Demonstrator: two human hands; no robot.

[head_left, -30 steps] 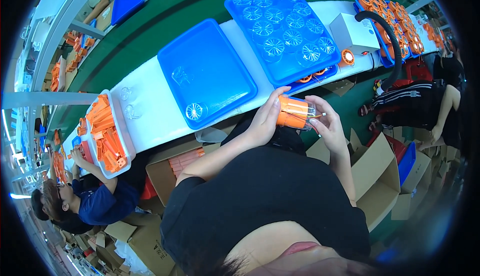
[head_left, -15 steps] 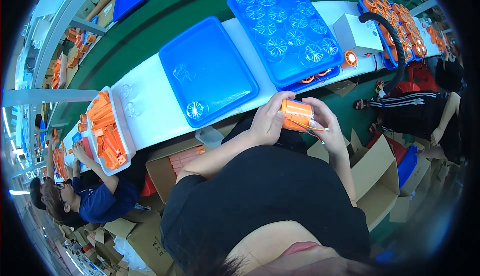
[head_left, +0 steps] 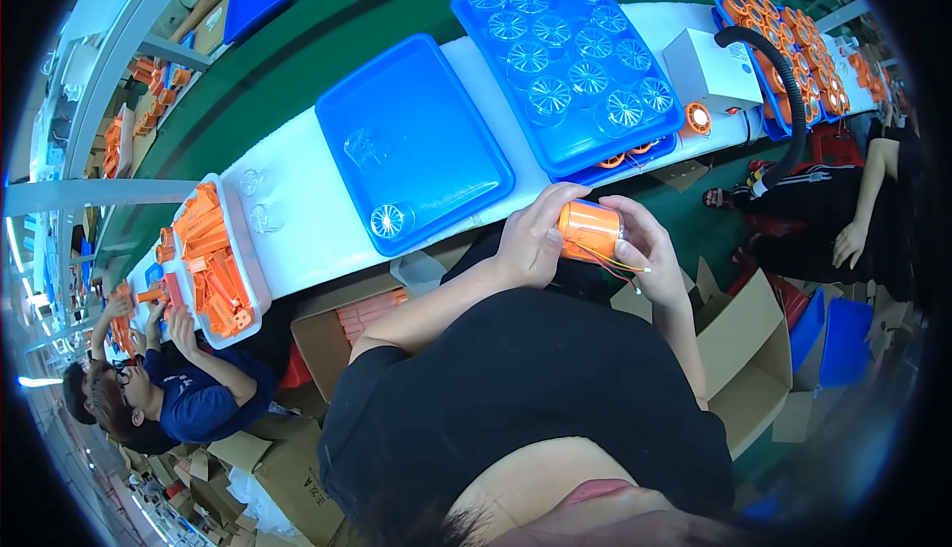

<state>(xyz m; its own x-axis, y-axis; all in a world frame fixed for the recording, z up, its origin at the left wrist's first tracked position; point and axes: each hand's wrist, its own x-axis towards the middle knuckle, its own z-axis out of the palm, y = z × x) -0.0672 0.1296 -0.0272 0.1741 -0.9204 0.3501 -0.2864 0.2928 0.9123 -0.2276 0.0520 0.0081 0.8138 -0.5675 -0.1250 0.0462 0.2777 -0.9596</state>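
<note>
Holding an orange cylindrical part (head_left: 589, 232) between both hands, a worker stands at the near edge of a long white surface (head_left: 317, 220). Left hand (head_left: 534, 240) wraps the part's left end, fingers (head_left: 555, 200) curled over its top & clenched on it; right hand (head_left: 647, 242) cups the right end, fingers grasping the same part. Thin wires (head_left: 615, 264) trail from the part just below the right-hand fingers. Part is off the surface, held in the air just in front of it.

Just beyond the fingers, on the surface: a stack of blue trays (head_left: 570, 61) w/ round clear fan grilles in its pockets, orange pieces showing at the stack's near edge. Left of the fingers, a 2nd blue tray (head_left: 412, 140), nearly bare, w/ one clear grille (head_left: 387, 220) at its near corner. Right of & beyond the fingers, a small white box (head_left: 709, 71) w/ a black hose (head_left: 783, 91) arching over it; another tray of orange parts (head_left: 793, 51) lies further right.

Well left of the fingers, a white tray (head_left: 243, 240) heaped w/ orange parts, where a co-worker in a blue shirt (head_left: 198, 398) sits. Below the hands, open cardboard boxes (head_left: 739, 359) on the floor. At right, a 2nd person in black (head_left: 843, 220); hand state can't tell.
</note>
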